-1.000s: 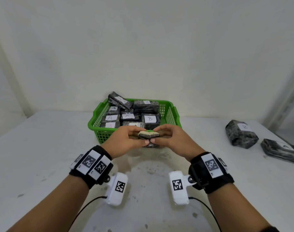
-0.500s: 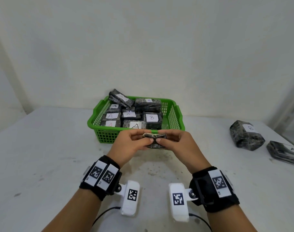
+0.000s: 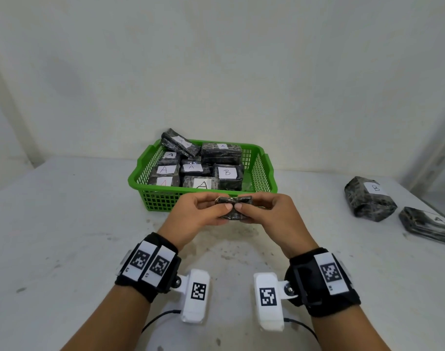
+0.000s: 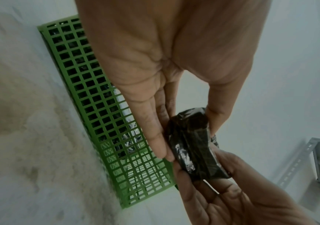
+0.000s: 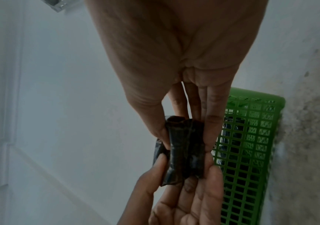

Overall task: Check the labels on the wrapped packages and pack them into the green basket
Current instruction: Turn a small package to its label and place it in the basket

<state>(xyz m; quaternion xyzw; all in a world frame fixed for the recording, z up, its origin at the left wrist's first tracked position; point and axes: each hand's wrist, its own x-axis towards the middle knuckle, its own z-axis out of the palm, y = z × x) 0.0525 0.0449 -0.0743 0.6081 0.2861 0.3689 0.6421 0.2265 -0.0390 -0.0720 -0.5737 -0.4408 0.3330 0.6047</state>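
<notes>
1. Both hands hold one small dark wrapped package up in the air, just in front of the green basket and above the worktop.
2. The left hand pinches the left end, thumb on the near side and fingers on the far side. The right hand pinches the right end the same way, with its fingers clamped on the wrap.
3. No label shows on the side we can see, so I think the hands need to turn it to find the letter.
4. The wrap looks shiny and crinkly, like thin plastic. It may be a bit slippery, so a firm pinch is best.
5. The package looks small and light. Two fingers and a thumb seem enough to carry it.
6. It looks a little squashy at the folded ends, so it is better to hold the flat sides, not the loose folds.
7. The basket is nearly full of packages with A and B labels. There is a gap on its right side, next to the B package, where this one might fit.
8. Two more packages wait on the worktop to the right: a fat one marked B and a flat one marked A.
</notes>
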